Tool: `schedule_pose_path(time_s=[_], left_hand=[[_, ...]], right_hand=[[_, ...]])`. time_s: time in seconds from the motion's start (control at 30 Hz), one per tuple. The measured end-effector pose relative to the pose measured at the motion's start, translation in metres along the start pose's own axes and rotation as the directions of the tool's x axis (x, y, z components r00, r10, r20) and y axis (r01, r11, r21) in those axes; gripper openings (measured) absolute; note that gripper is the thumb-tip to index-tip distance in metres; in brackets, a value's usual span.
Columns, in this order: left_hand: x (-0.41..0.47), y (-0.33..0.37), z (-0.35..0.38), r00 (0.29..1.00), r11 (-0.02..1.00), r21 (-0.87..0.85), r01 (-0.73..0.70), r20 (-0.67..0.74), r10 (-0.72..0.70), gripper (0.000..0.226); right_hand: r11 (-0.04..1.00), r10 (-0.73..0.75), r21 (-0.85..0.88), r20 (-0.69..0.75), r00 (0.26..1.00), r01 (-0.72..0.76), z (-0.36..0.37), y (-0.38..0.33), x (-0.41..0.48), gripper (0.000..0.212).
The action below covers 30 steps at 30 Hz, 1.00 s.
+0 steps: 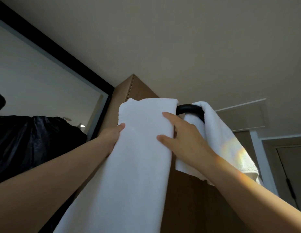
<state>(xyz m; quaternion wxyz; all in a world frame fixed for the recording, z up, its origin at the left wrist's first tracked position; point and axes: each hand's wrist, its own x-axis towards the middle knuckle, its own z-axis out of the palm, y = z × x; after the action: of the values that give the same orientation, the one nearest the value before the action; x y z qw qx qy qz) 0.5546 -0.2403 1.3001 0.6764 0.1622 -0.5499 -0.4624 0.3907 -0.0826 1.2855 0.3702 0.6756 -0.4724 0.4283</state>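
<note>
Head view: white towel [143, 157] draped over left end of black rail [188, 109], hanging down against wooden cabinet [123, 91]. Left hand [111, 138] grips towel's left edge, thumb on front. Right hand [185, 140] grips right edge, two fingers on front. Second towel [218, 135] hangs at rail's right bend, just beside right hand. Bare rail shows between the towels.

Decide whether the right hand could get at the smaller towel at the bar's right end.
Probably yes: the right hand lies beside the smaller towel, nothing between them, though its fingers now hold the big towel.
</note>
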Motion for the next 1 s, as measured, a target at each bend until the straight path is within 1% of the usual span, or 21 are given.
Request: schedule_pose_path(time_s=[0.07,0.17,0.23,0.3,0.33,0.4,0.43,0.47,0.53,0.57,0.6,0.63,0.7,0.77,0.87,0.97,1.0], left_hand=[[0.003,0.008,0.0,1.0,1.0,0.013,-0.01,0.0,0.01,0.039],[0.012,0.025,0.008,0.997,0.994,0.075,-0.075,-0.019,0.077,0.048],[0.02,0.037,0.016,0.99,0.984,0.123,-0.127,-0.048,0.134,0.053],[0.032,0.046,0.024,0.974,0.968,0.179,-0.178,-0.11,0.2,0.058],[0.038,0.05,0.027,0.963,0.952,0.222,-0.211,-0.118,0.241,0.056],[0.048,0.051,0.035,0.942,0.894,0.353,-0.275,-0.087,0.324,0.04],[0.052,0.048,0.038,0.939,0.868,0.408,-0.281,-0.07,0.337,0.032],[0.055,0.044,0.04,0.943,0.855,0.44,-0.273,-0.054,0.328,0.03],[0.058,0.032,0.041,0.952,0.839,0.483,-0.251,-0.033,0.304,0.04],[0.059,0.027,0.04,0.95,0.822,0.51,-0.253,-0.028,0.31,0.043],[0.059,0.023,0.039,0.945,0.803,0.535,-0.264,-0.023,0.326,0.044],[0.058,0.022,0.038,0.941,0.784,0.558,-0.273,-0.014,0.338,0.045],[0.054,0.02,0.036,0.935,0.751,0.592,-0.292,0.013,0.353,0.048],[0.05,0.016,0.033,0.932,0.758,0.575,-0.308,0.025,0.361,0.054],[0.039,0.001,0.025,0.952,0.833,0.474,-0.286,0.043,0.302,0.06],[0.025,-0.022,0.01,0.989,0.935,0.322,-0.15,0.054,0.14,0.056],[0.021,-0.029,0.006,0.993,0.953,0.28,-0.117,0.041,0.11,0.053]], right_hand=[[1.0,-0.015,0.007,-0.09,0.996,0.016,-0.002,-0.001,0.011,0.063],[1.0,0.007,0.006,-0.214,0.977,-0.006,-0.013,-0.003,0.038,0.057],[0.997,0.031,-0.066,-0.251,0.968,-0.049,-0.023,-0.003,0.057,0.053],[0.985,0.045,-0.146,-0.268,0.962,-0.087,-0.032,-0.003,0.075,0.048],[0.978,0.044,-0.183,-0.273,0.961,-0.096,-0.035,-0.003,0.081,0.044],[0.953,0.024,-0.287,-0.253,0.967,-0.098,-0.037,-0.005,0.091,0.031],[0.922,0.015,-0.374,-0.223,0.975,-0.099,-0.037,-0.007,0.093,0.03],[0.876,0.008,-0.473,-0.183,0.983,-0.095,-0.037,-0.008,0.094,0.031],[0.79,-0.006,-0.61,-0.113,0.994,-0.064,-0.035,-0.007,0.096,0.036],[0.772,0.005,-0.633,-0.082,0.997,-0.056,-0.034,-0.004,0.096,0.041],[0.777,0.028,-0.627,-0.058,0.998,-0.059,-0.034,-0.001,0.096,0.045],[0.794,0.057,-0.603,-0.044,0.997,-0.072,-0.033,0.002,0.096,0.046],[0.813,0.084,-0.575,-0.038,0.996,-0.09,-0.032,0.005,0.097,0.038],[0.802,0.082,-0.589,-0.052,0.995,-0.097,-0.03,0.006,0.098,0.036],[0.801,0.06,-0.592,-0.075,0.995,-0.093,-0.028,0.008,0.096,0.044],[0.796,0.048,-0.599,-0.076,0.996,-0.084,-0.026,0.008,0.094,0.05],[0.791,0.05,-0.605,-0.076,0.996,-0.086,-0.027,0.007,0.093,0.051]])
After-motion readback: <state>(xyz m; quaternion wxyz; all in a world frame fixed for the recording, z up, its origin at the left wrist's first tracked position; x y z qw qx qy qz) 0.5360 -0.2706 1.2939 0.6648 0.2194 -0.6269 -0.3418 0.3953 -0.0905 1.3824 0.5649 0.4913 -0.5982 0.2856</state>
